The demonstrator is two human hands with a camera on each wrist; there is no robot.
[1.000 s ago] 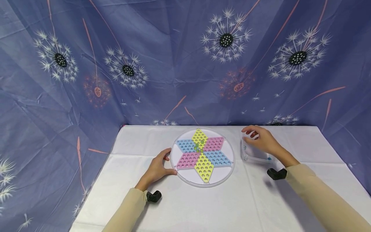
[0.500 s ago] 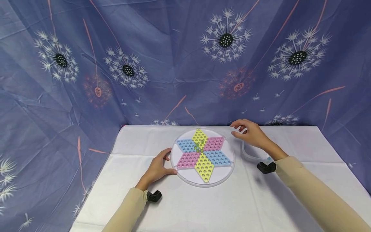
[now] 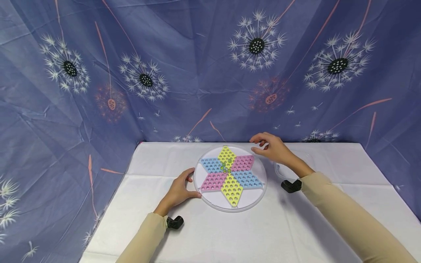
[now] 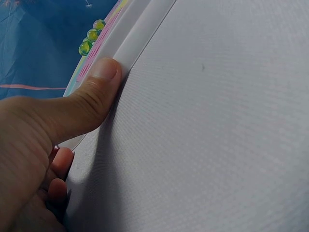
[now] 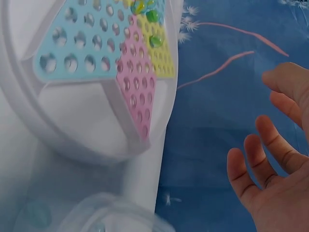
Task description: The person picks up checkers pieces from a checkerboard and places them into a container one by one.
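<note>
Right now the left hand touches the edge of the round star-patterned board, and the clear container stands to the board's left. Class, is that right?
No, the container's side is wrong: the head view shows the clear container to the right of the round board. The left hand does touch the board's edge.

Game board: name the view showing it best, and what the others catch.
The head view: the whole round game board is in frame, all six star points visible. The left wrist view catches only a slanted strip of it; the right wrist view, a larger part, cropped by the frame.
</note>
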